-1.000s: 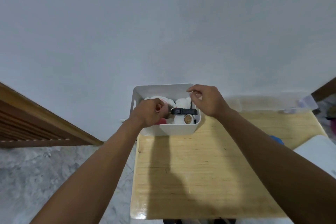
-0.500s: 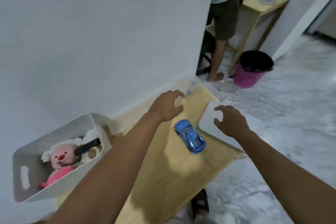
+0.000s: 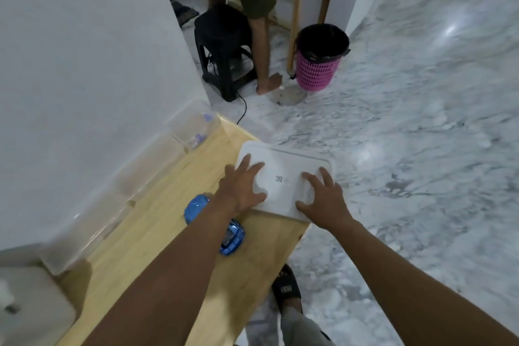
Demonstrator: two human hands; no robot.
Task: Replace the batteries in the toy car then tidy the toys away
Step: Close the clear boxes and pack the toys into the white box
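A white flat lid [image 3: 283, 177] lies at the right end of the wooden table [image 3: 151, 236], overhanging its edge. My left hand [image 3: 241, 187] rests on the lid's left part with fingers spread on top and the thumb at the near edge. On the lid's right part, my right hand [image 3: 323, 199] does the same. The blue toy car [image 3: 233, 239] sits on the table under my left forearm, partly hidden. Only a corner of the white toy bin [image 3: 33, 303] shows at the lower left; its contents are out of view.
A clear plastic container [image 3: 112, 199] runs along the white wall behind the table. Beyond the table end stand a black stool [image 3: 224, 45], a person's bare leg [image 3: 262, 45] and a pink basket [image 3: 317, 64] on marble floor. My sandalled foot [image 3: 286, 288] is beside the table.
My view swung right from the toy bin to the table's right end. Both hands left the bin, passed over the blue car and landed on the white lid.
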